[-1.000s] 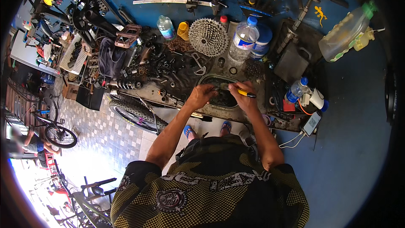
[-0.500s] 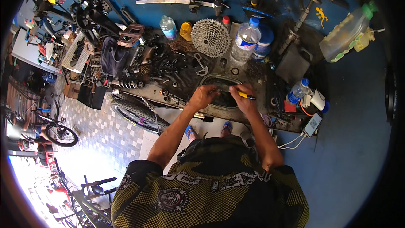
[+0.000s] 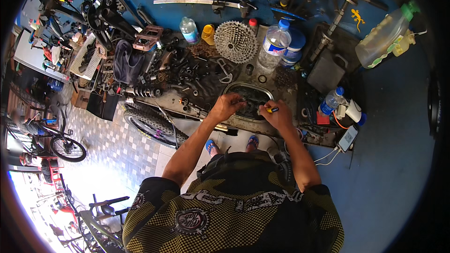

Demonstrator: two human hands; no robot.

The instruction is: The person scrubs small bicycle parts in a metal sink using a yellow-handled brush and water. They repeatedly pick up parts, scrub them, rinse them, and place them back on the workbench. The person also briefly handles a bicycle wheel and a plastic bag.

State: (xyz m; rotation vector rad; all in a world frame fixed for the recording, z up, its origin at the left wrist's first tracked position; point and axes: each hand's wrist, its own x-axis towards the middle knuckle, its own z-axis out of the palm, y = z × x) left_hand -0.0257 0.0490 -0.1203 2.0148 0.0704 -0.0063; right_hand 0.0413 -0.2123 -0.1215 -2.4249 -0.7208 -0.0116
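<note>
An oval metal tray with dark contents lies near the front of the workbench. Over its left rim, my left hand is closed, fingertips pinched together; whatever they hold is too small and dark to make out. At the tray's right side my right hand grips a slim tool with a yellow-and-black handle. The tool's working end points toward the tray and is hidden by my fingers. Beyond the tray stand a bicycle cassette and a large clear bottle with a blue cap.
Small metal parts, a pedal and a shock absorber crowd the bench to the left. A dark jug, a small water bottle and a cabled phone are on the right. A bicycle wheel leans below the front edge.
My right hand has moved slightly right and down, away from my left hand. The yellow-and-black tool has turned with it, and more of the tray shows. My left hand has hardly moved.
</note>
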